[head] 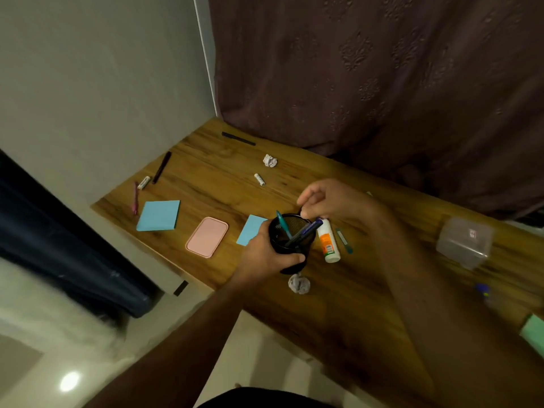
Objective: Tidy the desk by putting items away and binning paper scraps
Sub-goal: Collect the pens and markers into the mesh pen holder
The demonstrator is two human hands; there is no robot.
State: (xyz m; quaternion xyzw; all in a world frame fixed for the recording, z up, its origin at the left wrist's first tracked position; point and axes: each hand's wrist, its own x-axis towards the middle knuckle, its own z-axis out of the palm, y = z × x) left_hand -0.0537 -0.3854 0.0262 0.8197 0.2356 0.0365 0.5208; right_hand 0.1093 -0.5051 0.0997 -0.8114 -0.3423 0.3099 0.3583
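My left hand [265,254] grips a black mesh pen cup [290,234] and holds it just above the wooden desk [338,304]. A teal pen [283,223] and a dark blue pen [307,231] lean inside the cup. My right hand [332,200] hovers over the cup's far rim with curled fingers, the fingertips right by the blue pen's upper end; whether they still pinch it is unclear. One crumpled paper ball [299,284] lies just below the cup, another [270,160] farther back.
On the desk lie a glue stick [329,241], a teal pen [344,241], two blue sticky pads [159,215] [249,231], a pink lid [207,237], two small white tubes [259,179] [143,182], black pens [161,167] [238,139], a pink pen [135,198] and a clear container [463,242].
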